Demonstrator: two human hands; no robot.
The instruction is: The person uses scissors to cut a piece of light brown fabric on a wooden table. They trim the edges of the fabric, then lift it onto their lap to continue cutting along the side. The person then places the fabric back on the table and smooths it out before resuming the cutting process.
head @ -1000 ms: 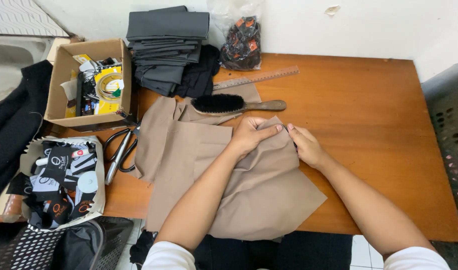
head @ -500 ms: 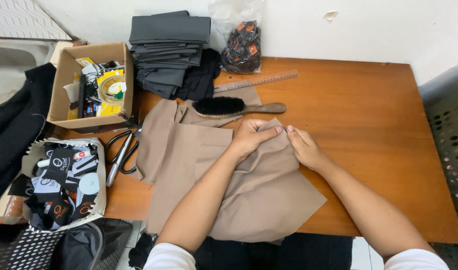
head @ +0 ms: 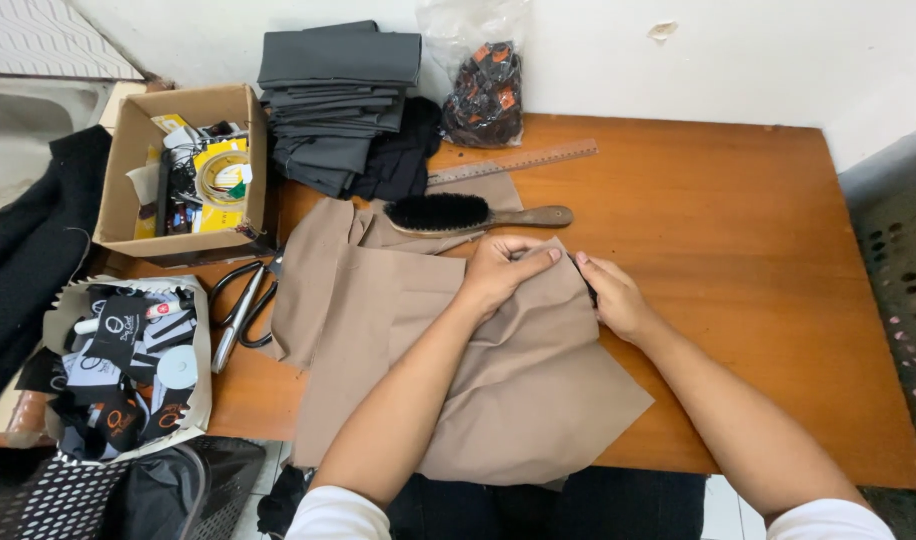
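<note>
My left hand point(head: 498, 272) now stretches its forefinger along the tan cloth's point(head: 498, 390) top edge, toward my right hand point(head: 613, 297), near frame centre.

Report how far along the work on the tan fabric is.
Done: tan fabric lies spread on the wooden table, one panel overlapping another. In hand: left hand and right hand pinch its top edge beside the brush. Left: scissors, ruler and the grey fabric stack lie untouched.

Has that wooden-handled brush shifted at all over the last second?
No. The brush lies just below the ruler, as before, at the tan cloth's top edge.
</note>
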